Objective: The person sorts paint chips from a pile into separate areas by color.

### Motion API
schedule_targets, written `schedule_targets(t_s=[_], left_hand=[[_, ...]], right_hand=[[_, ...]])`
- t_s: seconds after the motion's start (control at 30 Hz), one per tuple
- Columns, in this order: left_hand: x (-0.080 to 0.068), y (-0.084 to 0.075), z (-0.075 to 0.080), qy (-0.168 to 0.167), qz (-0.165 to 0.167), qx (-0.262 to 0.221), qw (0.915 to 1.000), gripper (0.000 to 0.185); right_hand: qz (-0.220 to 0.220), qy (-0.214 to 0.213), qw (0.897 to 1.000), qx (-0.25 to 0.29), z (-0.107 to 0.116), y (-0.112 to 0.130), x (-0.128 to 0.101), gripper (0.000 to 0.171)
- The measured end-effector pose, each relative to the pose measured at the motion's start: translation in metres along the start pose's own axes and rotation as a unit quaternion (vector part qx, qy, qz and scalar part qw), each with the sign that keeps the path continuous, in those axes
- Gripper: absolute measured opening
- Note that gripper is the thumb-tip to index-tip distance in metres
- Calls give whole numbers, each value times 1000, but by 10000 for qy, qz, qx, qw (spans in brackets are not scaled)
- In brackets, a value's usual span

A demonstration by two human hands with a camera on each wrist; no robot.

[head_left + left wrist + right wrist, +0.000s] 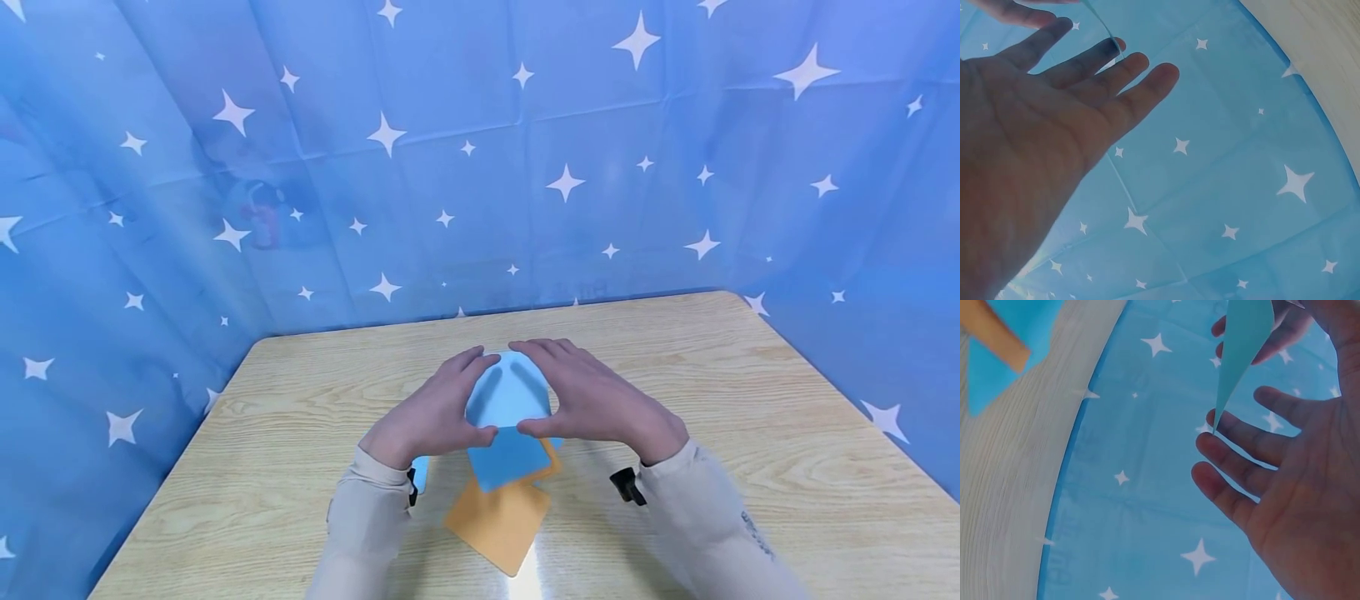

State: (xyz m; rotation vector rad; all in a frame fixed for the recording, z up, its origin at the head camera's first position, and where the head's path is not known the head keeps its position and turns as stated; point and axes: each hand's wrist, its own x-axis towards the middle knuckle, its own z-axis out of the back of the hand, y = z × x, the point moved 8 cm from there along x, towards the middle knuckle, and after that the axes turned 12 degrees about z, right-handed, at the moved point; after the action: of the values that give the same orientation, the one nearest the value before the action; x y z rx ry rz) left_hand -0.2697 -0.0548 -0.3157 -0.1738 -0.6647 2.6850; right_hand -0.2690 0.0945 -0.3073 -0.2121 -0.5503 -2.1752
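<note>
"Sheet (513, 402), pale blue: how does it look to us?"

"Thin and smooth, with dark, finger-shaped shadows across it. A straight line runs along its lower side, between the thumbs. Deeper blue (504, 460) shows just below; we cannot tell whether that is the same sheet."

"Where is it?"

"Raised over the pale wood-grain worktop (322, 408), between the left hand (438, 408) and right hand (596, 396). Each grip curves in a wide C, thumb well apart from fingers, holding the sheet's side. We see an orange square (498, 527) lying below."

"Any writing?"

"Dark lettering (756, 533) on the right sleeve (705, 508), too small for us to read."
</note>
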Motion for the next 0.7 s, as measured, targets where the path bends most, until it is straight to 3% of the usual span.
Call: schedule_targets(t_s=[0.4, 0.7], left_hand=[[-11, 21, 14, 49, 123, 96, 9999, 83], [-24, 48, 25, 58, 479, 183, 9987, 85]], right_hand=[[171, 30, 9998, 75, -17, 12, 22, 90], [166, 158, 9996, 183, -34, 28, 46, 88]])
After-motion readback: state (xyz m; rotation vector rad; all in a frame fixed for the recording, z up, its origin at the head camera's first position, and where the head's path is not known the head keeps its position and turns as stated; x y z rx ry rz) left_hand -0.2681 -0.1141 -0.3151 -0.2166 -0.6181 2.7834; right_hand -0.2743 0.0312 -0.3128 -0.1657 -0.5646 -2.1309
